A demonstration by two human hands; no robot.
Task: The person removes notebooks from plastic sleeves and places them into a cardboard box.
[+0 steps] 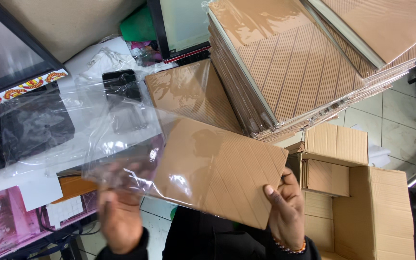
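A flat brown ribbed cardboard sleeve (227, 175) is halfway inside a clear plastic bag (121, 139). My right hand (285, 212) grips the sleeve's bare right corner, thumb on top. My left hand (119, 212), blurred, holds the bag's lower left edge from beneath. Behind them lies another wrapped cardboard sleeve (188, 94) on the desk, and a tall stack of wrapped sleeves (304, 62) rises at the upper right.
An open cardboard box (381, 212) with more sleeves inside sits on the tiled floor at the lower right. A monitor (179, 24) and a black phone (121, 84) stand at the back. Loose plastic bags and a pink-edged desk (6, 226) fill the left.
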